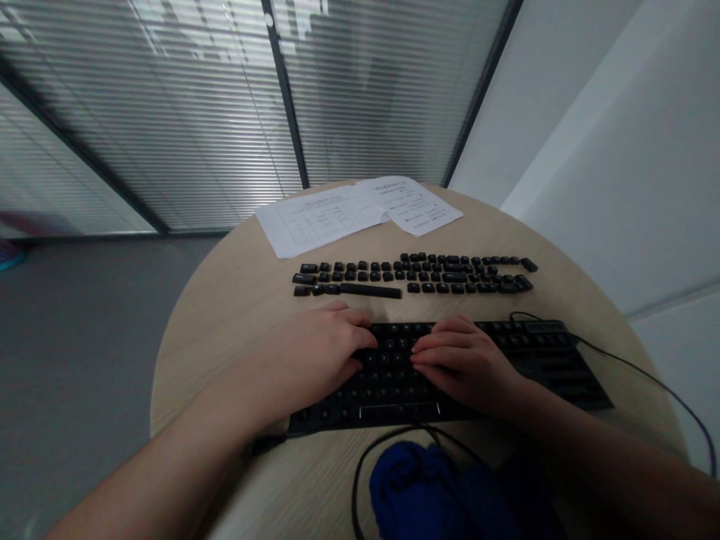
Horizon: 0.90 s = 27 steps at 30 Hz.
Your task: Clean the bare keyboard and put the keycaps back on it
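Note:
A black keyboard (pixel 399 390) lies on the round wooden table (pixel 219 315). My left hand (pixel 320 356) rests over its left part, fingers curled down at the upper rows; whether they hold anything is hidden. Over the middle of the keyboard is my right hand (pixel 464 360), its fingers bent and close together, their tips at the keys; nothing can be made out between them. Beyond the keyboard, loose black keycaps (pixel 455 277) lie in rows, with a long spacebar keycap (pixel 371 290) near the front left of them.
Printed paper sheets (pixel 326 221) lie at the table's far side. A black cable (pixel 646 367) runs off to the right, and another loops below the keyboard. Blue cloth (pixel 416 491) is at the near edge. Behind stand blinds (pixel 225 112) and a white wall (pixel 635 150).

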Available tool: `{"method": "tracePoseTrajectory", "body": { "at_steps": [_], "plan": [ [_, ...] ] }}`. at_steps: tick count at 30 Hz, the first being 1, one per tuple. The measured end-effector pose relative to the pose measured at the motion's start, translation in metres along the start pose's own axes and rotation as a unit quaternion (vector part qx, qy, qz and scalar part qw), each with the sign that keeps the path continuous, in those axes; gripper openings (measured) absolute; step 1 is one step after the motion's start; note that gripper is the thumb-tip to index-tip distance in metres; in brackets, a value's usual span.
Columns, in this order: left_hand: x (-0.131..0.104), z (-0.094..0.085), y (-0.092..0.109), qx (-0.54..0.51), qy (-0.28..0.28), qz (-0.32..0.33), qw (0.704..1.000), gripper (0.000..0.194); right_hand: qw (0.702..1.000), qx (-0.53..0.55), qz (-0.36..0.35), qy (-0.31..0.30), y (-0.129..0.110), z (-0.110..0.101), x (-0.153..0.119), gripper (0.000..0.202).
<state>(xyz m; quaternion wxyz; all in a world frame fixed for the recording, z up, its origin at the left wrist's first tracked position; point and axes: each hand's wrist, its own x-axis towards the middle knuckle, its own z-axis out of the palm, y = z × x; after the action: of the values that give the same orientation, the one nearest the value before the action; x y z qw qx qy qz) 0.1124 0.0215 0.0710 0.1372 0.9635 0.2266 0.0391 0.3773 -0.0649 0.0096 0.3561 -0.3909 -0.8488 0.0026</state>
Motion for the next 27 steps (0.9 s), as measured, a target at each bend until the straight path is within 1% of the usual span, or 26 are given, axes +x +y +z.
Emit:
{"method": "tracePoseTrajectory", "body": {
  "at_steps": [3,14,18,21,27],
  "plan": [
    [0.0012,-0.0003,0.0004,0.007,-0.002,-0.002,1.0,0.021,1.0,0.003,0.006,-0.006,-0.0009,0.0001,0.0017,0.009],
    [0.0051,-0.004,0.007,0.038,-0.015,-0.013,0.999,0.015,1.0,0.016,-0.017,0.005,0.0,0.0017,0.0008,0.01],
    [0.0053,-0.0042,0.0061,0.035,-0.012,-0.008,0.999,0.019,1.0,0.02,-0.015,-0.004,0.0003,0.0017,0.0005,0.01],
    [0.0043,-0.0021,0.003,0.03,0.001,-0.002,1.0,0.021,1.0,0.024,-0.012,-0.006,0.0002,0.0011,0.001,0.01],
    [0.0024,0.0021,-0.0021,0.001,0.045,0.035,0.998,0.017,0.999,0.031,0.008,-0.021,-0.002,0.0004,0.0023,0.01]
  ]
}}
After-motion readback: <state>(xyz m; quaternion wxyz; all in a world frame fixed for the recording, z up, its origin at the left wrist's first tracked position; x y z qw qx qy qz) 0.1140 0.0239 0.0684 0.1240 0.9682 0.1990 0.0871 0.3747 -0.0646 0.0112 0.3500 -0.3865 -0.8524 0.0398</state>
